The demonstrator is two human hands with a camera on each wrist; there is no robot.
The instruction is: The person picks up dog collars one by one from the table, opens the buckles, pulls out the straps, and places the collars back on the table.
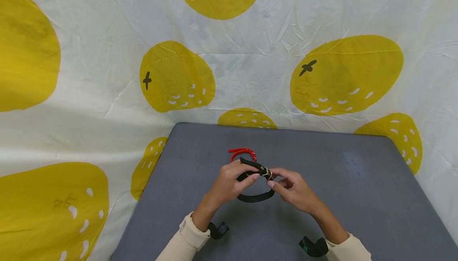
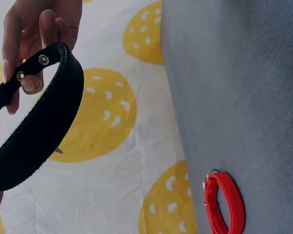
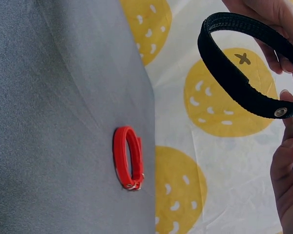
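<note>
A black collar [image 1: 255, 198], bent into a loop with metal eyelets and a buckle, is held in the air above the table by both hands. My left hand [image 1: 229, 179] pinches the strap on its left side, the thumb lying along it. At the buckle end, my right hand [image 1: 295, 189] pinches the collar between thumb and fingers. The right wrist view shows an eyelet on the black collar [image 3: 224, 73] close to the fingers. Behind the hands a red collar [image 1: 244, 150], looped and with a metal buckle, lies on the table.
The grey table [image 1: 322, 157] reaches back to a white cloth [image 1: 250, 82] printed with yellow fruit, which hangs behind it and at its sides. Black straps show at both wrists.
</note>
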